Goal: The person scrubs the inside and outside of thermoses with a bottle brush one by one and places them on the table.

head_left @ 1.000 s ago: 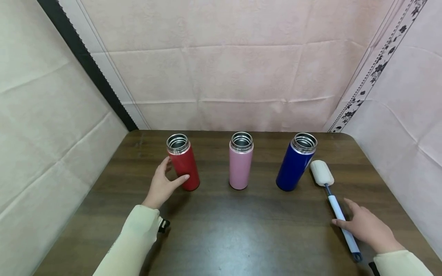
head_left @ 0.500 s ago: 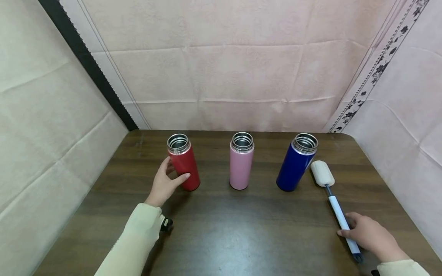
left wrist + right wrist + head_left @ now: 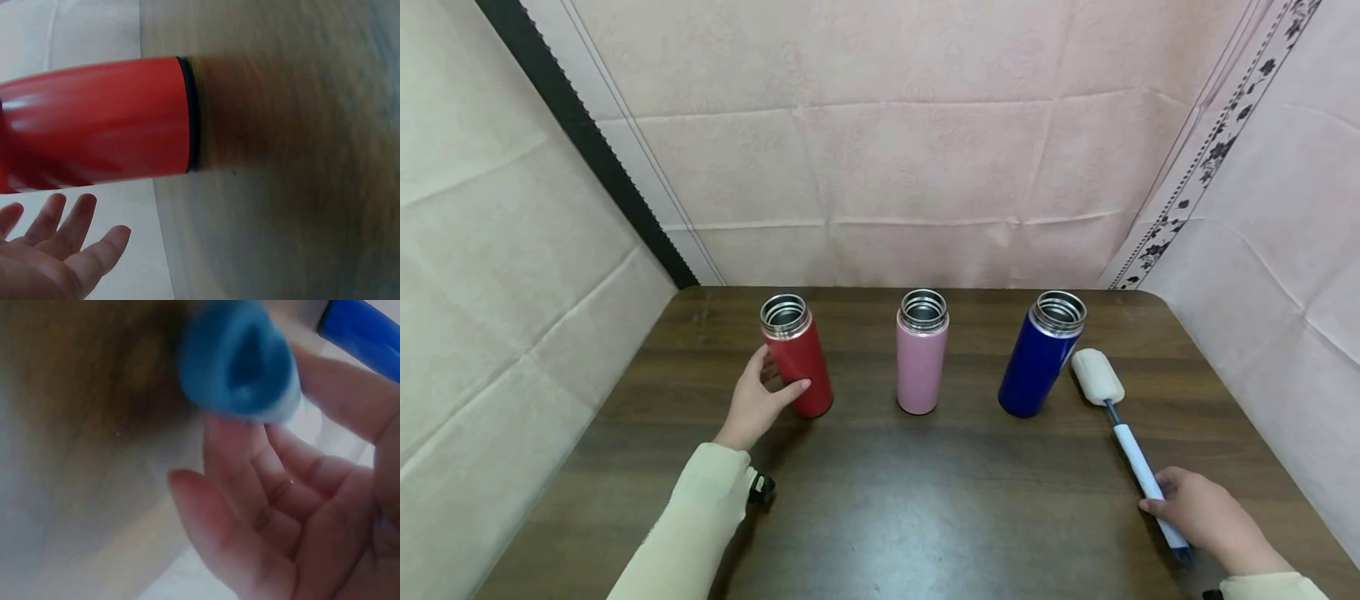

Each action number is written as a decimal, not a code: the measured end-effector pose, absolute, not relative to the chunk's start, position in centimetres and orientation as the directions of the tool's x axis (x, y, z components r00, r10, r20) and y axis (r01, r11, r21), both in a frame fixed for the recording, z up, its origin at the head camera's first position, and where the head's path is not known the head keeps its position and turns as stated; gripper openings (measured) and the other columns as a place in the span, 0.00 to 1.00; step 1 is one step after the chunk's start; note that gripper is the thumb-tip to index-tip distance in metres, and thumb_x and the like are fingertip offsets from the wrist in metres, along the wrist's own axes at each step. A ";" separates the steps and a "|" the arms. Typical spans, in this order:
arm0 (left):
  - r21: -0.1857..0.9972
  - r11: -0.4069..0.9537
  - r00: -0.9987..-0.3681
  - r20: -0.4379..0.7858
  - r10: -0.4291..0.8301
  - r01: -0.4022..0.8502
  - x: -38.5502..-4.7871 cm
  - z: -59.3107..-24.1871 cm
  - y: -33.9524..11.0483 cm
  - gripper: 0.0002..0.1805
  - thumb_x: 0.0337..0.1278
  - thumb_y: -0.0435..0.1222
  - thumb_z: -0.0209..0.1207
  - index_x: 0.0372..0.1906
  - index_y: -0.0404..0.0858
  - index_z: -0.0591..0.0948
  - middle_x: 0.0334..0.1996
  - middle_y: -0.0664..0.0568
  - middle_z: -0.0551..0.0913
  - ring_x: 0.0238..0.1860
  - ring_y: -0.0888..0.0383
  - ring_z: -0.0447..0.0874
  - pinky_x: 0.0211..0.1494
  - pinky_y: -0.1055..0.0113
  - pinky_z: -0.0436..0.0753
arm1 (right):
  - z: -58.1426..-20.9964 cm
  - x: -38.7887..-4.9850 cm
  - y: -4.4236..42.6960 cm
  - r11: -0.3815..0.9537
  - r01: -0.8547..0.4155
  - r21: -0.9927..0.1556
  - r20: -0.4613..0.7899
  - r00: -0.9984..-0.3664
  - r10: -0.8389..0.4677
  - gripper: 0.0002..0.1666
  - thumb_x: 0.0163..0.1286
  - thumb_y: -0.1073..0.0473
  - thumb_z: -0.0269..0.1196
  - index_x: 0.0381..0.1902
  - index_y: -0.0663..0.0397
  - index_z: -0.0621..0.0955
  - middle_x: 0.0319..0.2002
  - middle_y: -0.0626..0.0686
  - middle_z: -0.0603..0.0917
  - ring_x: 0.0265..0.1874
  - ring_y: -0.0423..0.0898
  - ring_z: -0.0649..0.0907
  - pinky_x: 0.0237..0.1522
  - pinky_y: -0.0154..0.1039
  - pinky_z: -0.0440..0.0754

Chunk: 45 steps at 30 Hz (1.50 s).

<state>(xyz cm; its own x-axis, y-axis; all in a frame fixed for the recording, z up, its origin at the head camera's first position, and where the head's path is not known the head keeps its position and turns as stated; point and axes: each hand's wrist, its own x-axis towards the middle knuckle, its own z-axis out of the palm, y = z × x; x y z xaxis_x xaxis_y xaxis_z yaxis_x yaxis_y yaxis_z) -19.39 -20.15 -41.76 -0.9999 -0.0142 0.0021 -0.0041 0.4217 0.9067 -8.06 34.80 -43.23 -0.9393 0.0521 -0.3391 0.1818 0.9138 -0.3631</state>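
My left hand (image 3: 758, 402) is beside an uncapped red bottle (image 3: 802, 372), thumb in front of its lower body and fingers at its left side. In the left wrist view, fingers (image 3: 80, 219) are spread, with a gap between them and the bottle. On the right, my right hand (image 3: 1208, 515) pinches the light-blue handle (image 3: 1137, 458) of a sponge bottle brush, whose white head (image 3: 1098, 377) points away from me. The right wrist view shows the blue handle end (image 3: 237, 362), blurred, between thumb and fingers; the little finger sticks out.
An uncapped pink bottle (image 3: 921, 367) stands mid-table, and an uncapped blue bottle (image 3: 1037, 358) stands just left of the brush head. The brown wooden table (image 3: 910, 508) meets pale cloth walls (image 3: 925, 167) at the back and both sides.
My right hand has moved down along the brush handle and its fingers have closed round it. The handle's end has tilted slightly. My left hand and the bottles stay nearly as they were.
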 end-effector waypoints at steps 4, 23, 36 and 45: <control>0.901 0.434 -1.000 0.000 0.001 0.000 -19.5 -41.6 -20.3 0.43 0.53 0.44 0.67 0.71 0.44 0.58 0.67 0.45 0.65 0.65 0.43 0.64 0.59 0.45 0.75 | -42.7 -7.5 35.1 0.909 0.160 -0.384 -0.251 -0.966 0.064 0.25 0.61 0.51 0.66 0.41 0.72 0.77 0.31 0.58 0.84 0.27 0.46 0.79 0.28 0.45 0.75; 0.902 0.431 -1.000 -0.007 0.017 0.001 -19.6 -41.7 -20.4 0.39 0.55 0.42 0.66 0.69 0.41 0.61 0.64 0.43 0.68 0.64 0.43 0.65 0.59 0.46 0.75 | -41.9 -6.3 35.4 0.892 0.202 -0.404 -0.053 -0.979 0.198 0.25 0.67 0.48 0.62 0.43 0.68 0.81 0.34 0.61 0.86 0.27 0.49 0.80 0.22 0.43 0.72; 0.918 0.395 -0.999 0.019 0.027 0.028 -19.9 -41.9 -19.8 0.40 0.57 0.39 0.63 0.70 0.40 0.56 0.65 0.43 0.65 0.65 0.43 0.62 0.62 0.44 0.71 | -41.1 -5.7 36.2 0.875 0.256 -0.410 0.129 -0.934 0.334 0.24 0.66 0.54 0.64 0.46 0.74 0.79 0.32 0.64 0.85 0.21 0.48 0.80 0.19 0.41 0.70; 0.914 0.404 -1.000 0.014 0.025 0.023 -19.9 -41.9 -19.7 0.39 0.57 0.40 0.63 0.70 0.40 0.57 0.65 0.44 0.65 0.65 0.44 0.62 0.62 0.44 0.71 | -39.3 -5.7 36.3 0.856 0.249 -0.453 0.220 -0.899 0.378 0.23 0.69 0.55 0.61 0.48 0.75 0.78 0.31 0.67 0.84 0.19 0.38 0.72 0.20 0.36 0.67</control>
<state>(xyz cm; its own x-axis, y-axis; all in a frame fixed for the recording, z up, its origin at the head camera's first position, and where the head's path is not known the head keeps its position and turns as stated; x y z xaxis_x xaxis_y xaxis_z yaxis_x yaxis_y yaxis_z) -19.89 -19.74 -41.89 -0.9996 0.0255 0.0144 0.0234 0.4040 0.9145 -5.66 36.33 -39.31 -0.8993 0.3779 0.2202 0.2487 0.8560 -0.4532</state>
